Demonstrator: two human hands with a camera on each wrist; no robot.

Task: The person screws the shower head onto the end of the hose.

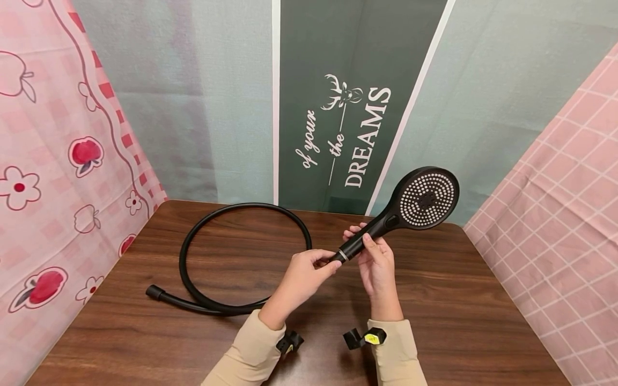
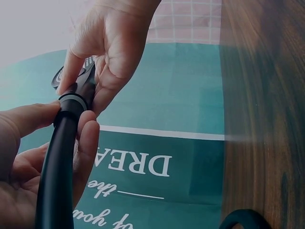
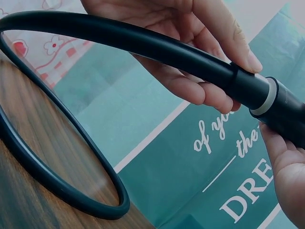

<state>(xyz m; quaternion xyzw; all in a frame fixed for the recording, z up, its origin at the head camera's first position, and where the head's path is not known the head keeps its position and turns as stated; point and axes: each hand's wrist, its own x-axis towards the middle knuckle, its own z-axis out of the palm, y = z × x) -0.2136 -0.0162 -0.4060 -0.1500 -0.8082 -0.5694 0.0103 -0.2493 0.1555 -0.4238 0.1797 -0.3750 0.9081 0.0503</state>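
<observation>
A black shower head (image 1: 427, 198) with pale nozzles is held up above the table, its face toward the head camera. My right hand (image 1: 377, 265) grips its handle (image 1: 354, 244), thumb on top. At the handle's lower end, my left hand (image 1: 304, 276) pinches the end fitting (image 3: 250, 88) of a black shower hose (image 1: 182, 257) between thumb and fingers. A light ring (image 3: 270, 95) shows where fitting and handle meet, in line with each other. From the left hand the hose loops down onto the table, its other end fitting (image 1: 154, 292) lying at the left.
The brown wooden table (image 1: 449, 332) spreads under both hands. Behind it hangs a green cloth (image 1: 309, 53) with white lettering. Pink patterned cloths stand at the left (image 1: 43, 214) and right (image 1: 555, 214). A small black mount (image 1: 364, 339) sits on the right sleeve.
</observation>
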